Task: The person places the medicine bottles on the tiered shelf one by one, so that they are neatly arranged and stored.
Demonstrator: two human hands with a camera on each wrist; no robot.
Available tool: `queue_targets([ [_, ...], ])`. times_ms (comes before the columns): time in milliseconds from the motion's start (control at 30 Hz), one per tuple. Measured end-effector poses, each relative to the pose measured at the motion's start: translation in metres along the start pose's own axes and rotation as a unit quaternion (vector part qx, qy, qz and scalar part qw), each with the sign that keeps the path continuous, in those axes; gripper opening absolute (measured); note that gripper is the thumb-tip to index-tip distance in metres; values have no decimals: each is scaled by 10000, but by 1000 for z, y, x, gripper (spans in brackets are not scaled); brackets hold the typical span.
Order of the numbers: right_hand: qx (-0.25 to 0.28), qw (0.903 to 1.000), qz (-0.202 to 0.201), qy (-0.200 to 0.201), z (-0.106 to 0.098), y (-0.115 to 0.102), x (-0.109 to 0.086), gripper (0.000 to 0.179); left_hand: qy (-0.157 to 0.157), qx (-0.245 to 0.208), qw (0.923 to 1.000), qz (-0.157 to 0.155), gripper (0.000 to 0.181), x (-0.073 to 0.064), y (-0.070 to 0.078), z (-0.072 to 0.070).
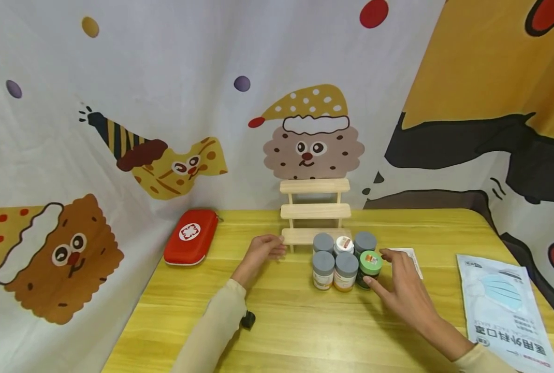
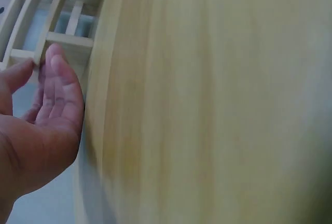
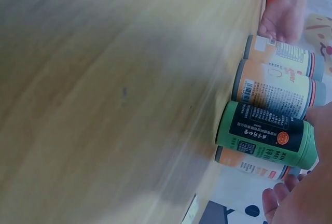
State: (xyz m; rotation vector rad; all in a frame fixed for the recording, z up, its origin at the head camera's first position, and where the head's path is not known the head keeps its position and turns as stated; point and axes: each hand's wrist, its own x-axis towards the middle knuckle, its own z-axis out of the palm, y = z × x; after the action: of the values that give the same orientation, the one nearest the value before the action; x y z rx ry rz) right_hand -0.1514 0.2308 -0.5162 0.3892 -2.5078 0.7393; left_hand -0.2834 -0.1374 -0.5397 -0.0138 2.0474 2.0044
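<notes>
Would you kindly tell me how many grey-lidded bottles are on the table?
4: the front left bottle, the front middle bottle, the back left bottle and the back right bottle, as the head view shows them. None seems fully hidden.

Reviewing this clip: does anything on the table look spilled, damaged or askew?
Nothing stands out as spilled or damaged. The clustered jars stand upright in front of the wooden rack. The mask packet and red case lie at slight angles, which hardly looks odd.
</notes>
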Motion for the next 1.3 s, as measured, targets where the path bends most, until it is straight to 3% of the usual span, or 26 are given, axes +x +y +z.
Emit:
queue_targets([
  [433,-30,10000,-88,11,2,-2,6,70,-533,-530,9959,-501,27,4,1,-12],
  [1000,-3,9999,-120,60,0,-8,10,67,-585,-844,9924,-683,21,10,3,-13],
  [1167,281,9991,-112,290,-8,-10,11,65,-540,-861,9924,-692,23,8,3,-12],
  [1300,570,9958,-418,578,-17,-14,14,65,-480,-897,9924,-685,28,5,2,-10],
])
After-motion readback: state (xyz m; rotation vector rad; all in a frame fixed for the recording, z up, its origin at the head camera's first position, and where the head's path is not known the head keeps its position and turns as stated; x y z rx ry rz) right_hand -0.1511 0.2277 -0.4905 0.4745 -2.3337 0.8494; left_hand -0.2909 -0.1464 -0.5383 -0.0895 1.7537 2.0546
